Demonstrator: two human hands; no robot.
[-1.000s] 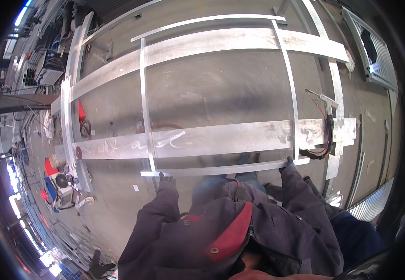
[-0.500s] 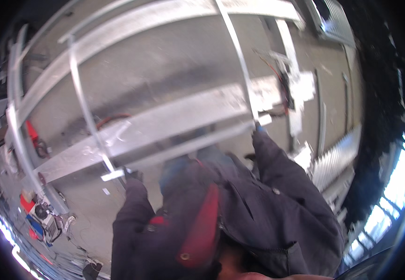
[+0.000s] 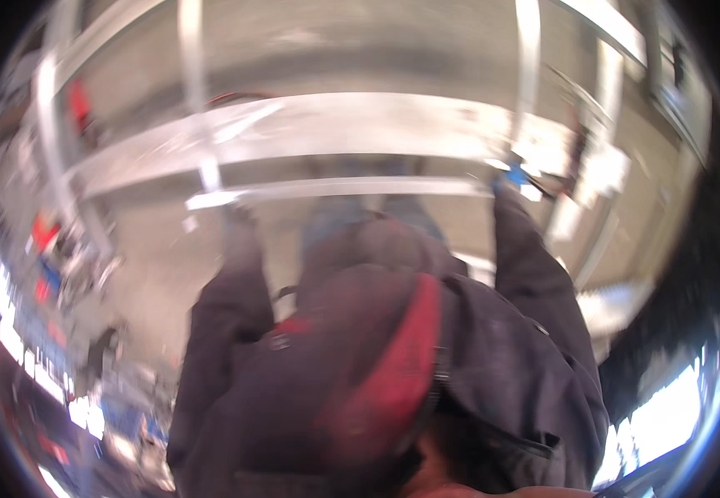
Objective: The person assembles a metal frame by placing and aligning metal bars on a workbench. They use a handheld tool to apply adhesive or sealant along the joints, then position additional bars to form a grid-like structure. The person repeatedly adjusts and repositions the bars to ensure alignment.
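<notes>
A light metal frame (image 3: 360, 188) lies across in front of me. Its thin near bar runs between my hands, and two long side rails, a left rail (image 3: 194, 66) and a right rail (image 3: 528, 50), stretch away from its ends. My left hand (image 3: 240, 212), smeared by motion, is closed at the near left corner. At the near right corner my right hand (image 3: 509, 176), showing some blue, is closed on the frame. The fingers of both hands are only partly visible. Beyond the near bar is a wide pale beam (image 3: 352, 124), passing beneath the side rails.
Upright metal bars (image 3: 48, 100) stand at the left, with a red object (image 3: 79, 100) beside them. Red and dark tools (image 3: 44, 232) lie blurred on the floor farther left. Beyond my right hand are pale metal pieces (image 3: 605, 170) and a dark cable.
The view has swung, so the frame now looks level instead of slanted. Both hands appear higher in the picture, still at the frame's near corners.
</notes>
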